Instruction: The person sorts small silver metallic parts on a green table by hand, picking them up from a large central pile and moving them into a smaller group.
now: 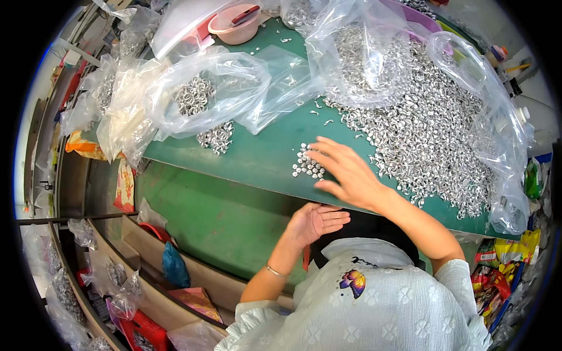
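My right hand [345, 172] lies flat with fingers spread on the green table [257, 158], its fingertips touching a small cluster of silver metal rings [307, 164] near the front edge. My left hand [319, 221] is cupped palm up just below the table's edge, under that cluster, and holds nothing I can see. A big heap of the same silver rings [427, 128] spreads over the right half of the table, right beside my right hand.
Clear plastic bags [205, 96] holding rings lie on the left and back of the table, with a loose pile [215, 137] beside them. A pink bowl [234, 24] stands at the back. Boxes and bagged parts [117, 275] sit on the floor to the left.
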A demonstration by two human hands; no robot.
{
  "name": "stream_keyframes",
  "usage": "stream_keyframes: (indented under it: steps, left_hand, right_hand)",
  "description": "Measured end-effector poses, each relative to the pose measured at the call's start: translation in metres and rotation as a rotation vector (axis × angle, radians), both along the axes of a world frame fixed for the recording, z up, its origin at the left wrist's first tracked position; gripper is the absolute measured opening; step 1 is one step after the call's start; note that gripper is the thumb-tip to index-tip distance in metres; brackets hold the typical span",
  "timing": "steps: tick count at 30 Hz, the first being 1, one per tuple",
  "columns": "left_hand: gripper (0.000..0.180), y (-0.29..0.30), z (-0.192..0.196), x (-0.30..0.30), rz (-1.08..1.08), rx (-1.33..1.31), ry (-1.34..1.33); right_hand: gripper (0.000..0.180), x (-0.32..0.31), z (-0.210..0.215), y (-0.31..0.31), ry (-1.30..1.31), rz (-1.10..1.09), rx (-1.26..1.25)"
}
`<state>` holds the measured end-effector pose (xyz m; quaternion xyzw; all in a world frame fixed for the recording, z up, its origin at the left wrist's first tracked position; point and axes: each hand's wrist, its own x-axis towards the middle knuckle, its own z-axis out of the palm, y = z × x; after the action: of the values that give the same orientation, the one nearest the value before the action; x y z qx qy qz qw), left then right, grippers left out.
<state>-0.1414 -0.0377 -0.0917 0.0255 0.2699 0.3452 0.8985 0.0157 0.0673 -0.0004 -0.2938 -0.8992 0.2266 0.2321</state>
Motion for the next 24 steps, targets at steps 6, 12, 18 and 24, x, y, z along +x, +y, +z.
stream_keyframes:
  steps: [6,12,18,24]
  left_hand:
    - [0.070,0.025,-0.027,-0.023,-0.093,-0.029,-0.625]
    - [0.092,0.028,-0.021,-0.026,-0.106,-0.180,-0.767]
    - [0.066,0.023,-0.029,-0.022,-0.028,0.052,-0.755]
    - [0.049,0.015,-0.047,-0.030,0.029,-0.235,-0.745]
  right_hand:
    - [0.056,-0.037,-0.020,0.017,-0.142,0.121,0.102]
    - [0.047,-0.026,-0.025,0.012,-0.088,0.247,-0.008]
    - [0.050,-0.013,-0.022,-0.016,-0.096,0.320,-0.062]
    - [0.047,-0.005,-0.026,-0.044,-0.192,0.400,-0.012]
